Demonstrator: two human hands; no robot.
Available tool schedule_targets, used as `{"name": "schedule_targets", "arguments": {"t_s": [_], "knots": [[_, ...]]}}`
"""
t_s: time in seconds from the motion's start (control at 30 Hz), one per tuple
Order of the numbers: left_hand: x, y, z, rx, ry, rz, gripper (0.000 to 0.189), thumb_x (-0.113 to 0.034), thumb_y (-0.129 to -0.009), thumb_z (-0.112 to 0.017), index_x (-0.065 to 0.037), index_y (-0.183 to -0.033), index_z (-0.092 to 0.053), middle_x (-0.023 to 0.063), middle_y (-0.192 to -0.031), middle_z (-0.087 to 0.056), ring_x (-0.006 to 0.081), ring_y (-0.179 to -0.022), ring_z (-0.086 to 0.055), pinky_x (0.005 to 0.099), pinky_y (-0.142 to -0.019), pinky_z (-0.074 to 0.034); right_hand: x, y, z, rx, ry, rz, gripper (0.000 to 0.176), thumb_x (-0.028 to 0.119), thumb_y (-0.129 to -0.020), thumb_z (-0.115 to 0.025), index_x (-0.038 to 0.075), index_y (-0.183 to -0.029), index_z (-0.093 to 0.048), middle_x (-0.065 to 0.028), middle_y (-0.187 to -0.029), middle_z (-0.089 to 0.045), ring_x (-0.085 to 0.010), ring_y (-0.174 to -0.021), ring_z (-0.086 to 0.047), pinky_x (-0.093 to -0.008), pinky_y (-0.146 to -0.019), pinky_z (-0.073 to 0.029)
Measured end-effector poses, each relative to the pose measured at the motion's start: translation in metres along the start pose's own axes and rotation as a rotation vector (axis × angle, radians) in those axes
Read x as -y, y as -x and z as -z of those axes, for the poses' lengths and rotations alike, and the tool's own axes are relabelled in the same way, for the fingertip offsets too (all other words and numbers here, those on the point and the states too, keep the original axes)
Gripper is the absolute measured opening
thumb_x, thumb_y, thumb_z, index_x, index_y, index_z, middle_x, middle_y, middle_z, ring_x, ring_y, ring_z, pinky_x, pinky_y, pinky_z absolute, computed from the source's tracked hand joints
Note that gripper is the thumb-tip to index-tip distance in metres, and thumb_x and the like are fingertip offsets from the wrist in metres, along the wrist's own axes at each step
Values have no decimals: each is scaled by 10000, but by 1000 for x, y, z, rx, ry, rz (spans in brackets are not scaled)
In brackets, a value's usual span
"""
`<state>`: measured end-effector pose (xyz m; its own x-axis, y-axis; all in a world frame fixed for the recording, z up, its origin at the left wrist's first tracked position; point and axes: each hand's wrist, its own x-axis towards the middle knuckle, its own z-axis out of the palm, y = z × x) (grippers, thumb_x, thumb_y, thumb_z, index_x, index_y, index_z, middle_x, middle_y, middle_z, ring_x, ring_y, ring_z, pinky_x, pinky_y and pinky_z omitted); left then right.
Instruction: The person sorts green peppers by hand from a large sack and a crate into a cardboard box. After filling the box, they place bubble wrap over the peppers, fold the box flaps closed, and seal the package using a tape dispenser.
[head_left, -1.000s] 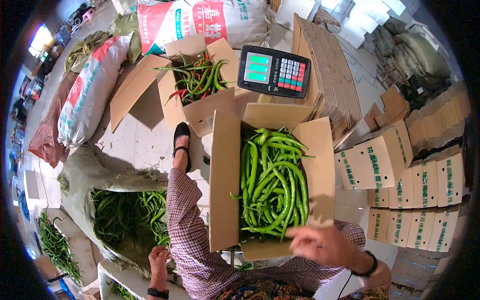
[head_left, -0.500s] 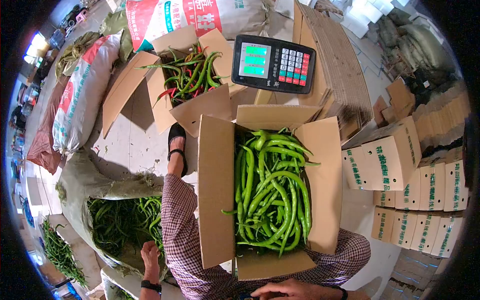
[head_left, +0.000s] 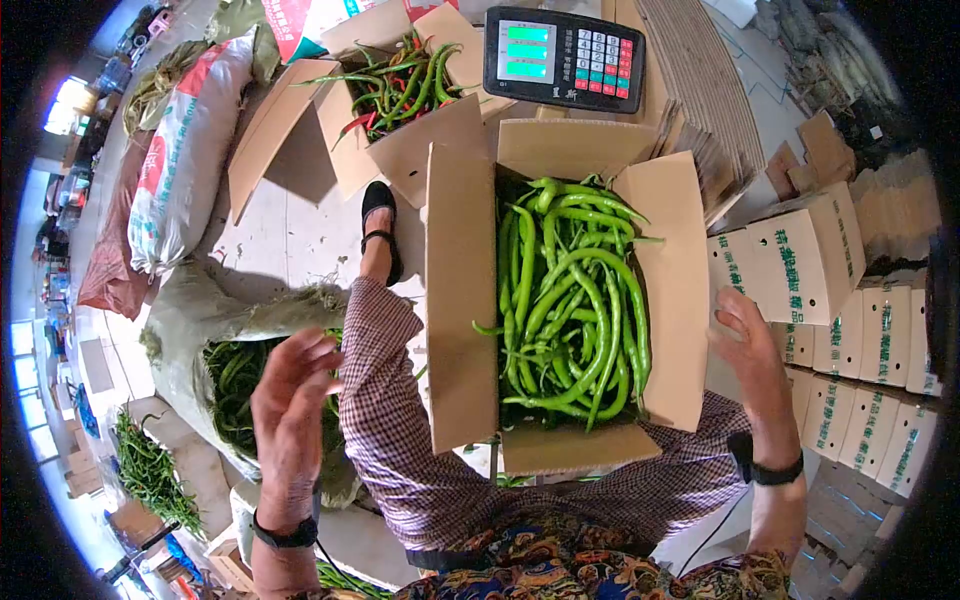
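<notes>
In front of me an open cardboard box [head_left: 462, 300] holds long green chili peppers [head_left: 575, 290], its flaps folded outward. My left hand [head_left: 293, 400] is raised left of the box, over the sack, its fingers loosely curved and apart with nothing in them. To the right of the box, just beyond its right flap, my right hand [head_left: 745, 340] is held up, also empty, fingers spread. Neither hand visibly touches the box. A digital scale display [head_left: 564, 60] with lit green readouts stands behind the box.
An open sack [head_left: 180, 330] of green peppers lies left of my leg. Behind it stands a smaller box [head_left: 440, 135] with red and green peppers. Stacked printed cartons [head_left: 790, 265] are at right, flattened cardboard [head_left: 690, 80] at back right, and full white sacks [head_left: 190, 150] at left.
My left hand has risen from beside the sack. The right hand has swung from below the box to its right side. The view has tipped down, so the scene sits higher.
</notes>
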<state>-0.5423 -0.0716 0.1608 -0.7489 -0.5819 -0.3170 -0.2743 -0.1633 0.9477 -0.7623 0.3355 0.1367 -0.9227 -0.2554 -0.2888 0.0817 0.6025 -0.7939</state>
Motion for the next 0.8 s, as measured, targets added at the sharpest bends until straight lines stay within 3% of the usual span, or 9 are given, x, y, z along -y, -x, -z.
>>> {"name": "schedule_targets", "arguments": {"t_s": [0.07,0.13,0.27,0.33,0.37,0.43,0.63,0.7,0.8], "knots": [[-8,2,-19,174,38,69,520,-9,-878,-547,38,-1375,-399,145,-1312,-507,259,-1218,-498,343,-980,-430,-8,-12,-1,10,12,1,499,261,-883,-608,-13,-1285,-495,-153,-1207,-578,-211,-1026,-589,-341,-850,-479],[3,0,-43,212,28,121,521,-49,-891,-568,30,-1378,-399,150,-1305,-512,253,-1198,-508,337,-965,-439,-5,-23,2,343,-115,-313,461,265,-881,-614,-27,-1232,-551,-123,-1089,-646,-196,-949,-623,-354,-813,-494],[58,-37,-64,406,-30,292,512,-93,-907,-606,33,-1361,-407,108,-1249,-556,181,-1066,-570,296,-875,-468,-32,-34,-33,285,-140,-46,377,260,-904,-581,-39,-1133,-607,-71,-979,-675,-109,-824,-614,-300,-756,-507],[88,-52,-72,377,-369,-7,243,-74,-870,-597,67,-1065,-631,59,-781,-658,95,-672,-561,294,-581,-446,-3,-28,-42,196,63,42,333,236,-880,-578,-41,-1060,-619,-130,-856,-658,-184,-740,-619,-343,-698,-497],[72,-44,-79,385,-376,-9,243,-74,-870,-597,67,-1065,-631,59,-781,-658,95,-672,-561,294,-581,-446,13,-20,-44,108,275,114,292,212,-856,-576,-43,-987,-631,-188,-733,-641,-260,-657,-624,-385,-640,-488],[31,-26,-92,228,-398,-213,182,-68,-871,-604,78,-959,-665,57,-664,-636,108,-567,-550,295,-492,-433,25,-17,-38,122,217,59,263,168,-834,-576,-52,-967,-625,-246,-753,-621,-318,-684,-630,-410,-654,-481],[70,-27,-82,267,-312,-206,181,-55,-867,-615,64,-995,-664,108,-741,-670,141,-614,-595,297,-530,-467,2,-6,-49,-41,56,177,262,175,-828,-605,-38,-976,-637,-260,-836,-652,-365,-762,-658,-419,-717,-501],[83,-38,-83,350,-448,-156,186,-47,-859,-614,60,-1003,-663,107,-755,-678,144,-632,-608,292,-553,-483,1,-14,-48,26,331,127,269,162,-832,-601,-29,-1016,-641,-255,-864,-662,-357,-795,-670,-414,-740,-506],[43,-19,-103,343,-426,-192,149,-48,-855,-615,55,-953,-659,93,-727,-664,120,-605,-592,268,-536,-467,8,-3,-38,14,166,86,267,152,-839,-583,-24,-1033,-636,-250,-872,-665,-376,-807,-666,-421,-737,-504]]}}
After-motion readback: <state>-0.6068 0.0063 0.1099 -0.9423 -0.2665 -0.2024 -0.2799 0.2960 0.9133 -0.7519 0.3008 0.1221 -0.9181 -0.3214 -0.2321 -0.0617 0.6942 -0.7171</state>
